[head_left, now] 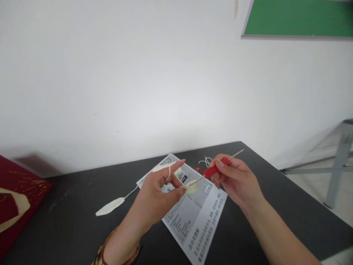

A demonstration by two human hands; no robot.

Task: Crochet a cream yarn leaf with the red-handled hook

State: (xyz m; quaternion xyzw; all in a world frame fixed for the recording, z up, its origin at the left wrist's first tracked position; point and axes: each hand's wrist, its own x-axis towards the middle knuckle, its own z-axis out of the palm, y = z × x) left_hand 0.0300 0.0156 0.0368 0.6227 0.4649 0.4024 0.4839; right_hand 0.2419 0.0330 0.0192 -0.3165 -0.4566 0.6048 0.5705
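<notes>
My left hand (162, 191) pinches a small cream crochet piece (192, 187) between thumb and finger, while its index finger points up with white yarn looped round it. In my right hand (234, 176) is a crochet hook (211, 171) with a red grip, held like a pen. The hook's thin metal tip reaches to the crochet piece at my left fingertips; whether it is through a stitch is too small to tell. Beneath both hands lies a printed sheet (190, 224). A finished-looking cream petal (110, 207) with a yarn tail rests left of my left hand.
The dark table (82, 191) stands against a white wall (138, 81). A red item with gold print (19, 198) is at the left edge. White yarn (205, 161) and a bit of orange cord (198, 169) lie behind the hands. A grey metal frame (335, 173) stands at right.
</notes>
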